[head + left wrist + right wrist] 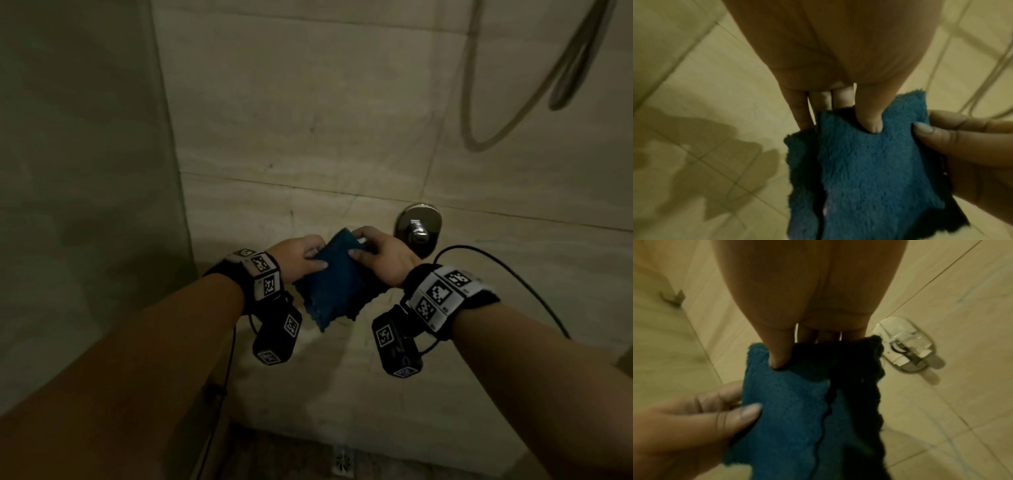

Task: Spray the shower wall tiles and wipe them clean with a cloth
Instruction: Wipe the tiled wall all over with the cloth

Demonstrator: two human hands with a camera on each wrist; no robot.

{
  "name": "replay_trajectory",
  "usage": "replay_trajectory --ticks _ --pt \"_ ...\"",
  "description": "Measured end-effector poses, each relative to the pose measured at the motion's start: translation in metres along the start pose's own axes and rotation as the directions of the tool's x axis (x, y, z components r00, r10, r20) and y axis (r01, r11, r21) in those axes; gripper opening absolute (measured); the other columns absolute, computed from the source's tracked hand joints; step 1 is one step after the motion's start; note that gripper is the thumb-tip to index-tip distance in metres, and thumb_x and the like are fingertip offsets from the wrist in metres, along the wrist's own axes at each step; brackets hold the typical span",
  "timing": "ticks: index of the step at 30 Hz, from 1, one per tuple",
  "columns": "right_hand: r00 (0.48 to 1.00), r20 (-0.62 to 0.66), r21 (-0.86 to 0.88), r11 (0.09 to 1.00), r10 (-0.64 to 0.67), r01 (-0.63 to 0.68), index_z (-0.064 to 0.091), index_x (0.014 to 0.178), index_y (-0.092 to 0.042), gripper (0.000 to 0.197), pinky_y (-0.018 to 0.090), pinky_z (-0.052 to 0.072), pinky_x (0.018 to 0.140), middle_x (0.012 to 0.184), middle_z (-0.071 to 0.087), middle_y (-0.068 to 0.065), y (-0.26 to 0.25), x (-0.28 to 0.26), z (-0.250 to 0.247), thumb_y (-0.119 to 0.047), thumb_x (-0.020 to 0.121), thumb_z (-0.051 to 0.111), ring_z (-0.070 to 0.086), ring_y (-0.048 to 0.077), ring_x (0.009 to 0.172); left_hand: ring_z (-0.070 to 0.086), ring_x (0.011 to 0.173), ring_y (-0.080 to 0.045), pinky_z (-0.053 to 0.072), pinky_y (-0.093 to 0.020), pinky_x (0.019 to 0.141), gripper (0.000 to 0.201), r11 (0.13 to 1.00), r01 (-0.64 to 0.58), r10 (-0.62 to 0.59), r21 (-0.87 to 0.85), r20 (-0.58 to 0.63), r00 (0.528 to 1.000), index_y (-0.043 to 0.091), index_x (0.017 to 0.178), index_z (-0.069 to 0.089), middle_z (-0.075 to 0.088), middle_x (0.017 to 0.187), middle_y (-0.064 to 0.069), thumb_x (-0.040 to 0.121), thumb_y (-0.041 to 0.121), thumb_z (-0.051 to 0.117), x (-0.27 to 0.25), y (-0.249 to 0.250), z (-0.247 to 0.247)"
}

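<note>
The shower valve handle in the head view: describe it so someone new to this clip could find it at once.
Start at the beige tiled wall ahead and follow the grout line down toward the hands. Just beyond the right hand, which shares the blue cloth with the left hand, sits the valve handle. It is the only shiny metal fitting on the wall, on an oval plate.
</note>
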State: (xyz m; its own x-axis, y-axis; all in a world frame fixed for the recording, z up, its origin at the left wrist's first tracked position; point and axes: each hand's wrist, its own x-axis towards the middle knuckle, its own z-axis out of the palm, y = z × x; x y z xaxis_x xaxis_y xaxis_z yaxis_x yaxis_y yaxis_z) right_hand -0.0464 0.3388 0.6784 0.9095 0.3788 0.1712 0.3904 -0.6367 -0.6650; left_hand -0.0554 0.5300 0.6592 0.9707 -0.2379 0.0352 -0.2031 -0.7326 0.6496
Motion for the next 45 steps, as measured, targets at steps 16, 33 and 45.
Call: replay_trajectory --ticks 16,33,45 --pt "0.953 -0.051 -0.098 0.951 -0.299 0.293 0.052 0.113 -0.018 0.019 0.026 0.042 0.08 0.121 0.049 0.006 -0.048 0.126 -0.018 -0.012 0.095 0.048 0.054 0.023 0.1 0.056 0.097 -0.024 0.043 -0.026 0.072 0.019 1.0 0.014 -0.013 0.003 -0.269 0.963 0.013 0.113 0.051 0.059 0.112 -0.009 0.097 0.024 0.05 0.056 -0.011 -0.1" --pt "0.934 -0.176 -0.309 0.918 -0.311 0.248 0.039 0.138 -0.025 0.046 0.017 0.033 0.09 0.133 0.037 0.009 -0.107 0.217 -0.032 -0.015 0.095 0.052 0.043 0.026 0.121 0.056 0.096 -0.021 0.044 -0.017 0.065 0.019 0.974 -0.224 0.198 -0.017 -0.409 0.891 0.009 0.115 0.051 0.058 0.111 -0.009 0.097 0.014 0.05 0.123 -0.02 -0.211" --pt "0.78 -0.238 -0.787 0.586 -0.578 0.194 0.035 0.144 -0.027 0.053 0.036 0.029 0.098 0.135 0.036 0.008 -0.173 0.274 -0.024 -0.021 0.094 0.05 0.037 0.029 0.123 0.058 0.093 -0.024 0.046 -0.029 0.081 0.027 0.971 -0.189 0.239 0.147 -0.553 0.798 0.009 0.112 0.06 0.061 0.102 -0.008 0.089 0.023 0.063 0.142 -0.049 -0.285"
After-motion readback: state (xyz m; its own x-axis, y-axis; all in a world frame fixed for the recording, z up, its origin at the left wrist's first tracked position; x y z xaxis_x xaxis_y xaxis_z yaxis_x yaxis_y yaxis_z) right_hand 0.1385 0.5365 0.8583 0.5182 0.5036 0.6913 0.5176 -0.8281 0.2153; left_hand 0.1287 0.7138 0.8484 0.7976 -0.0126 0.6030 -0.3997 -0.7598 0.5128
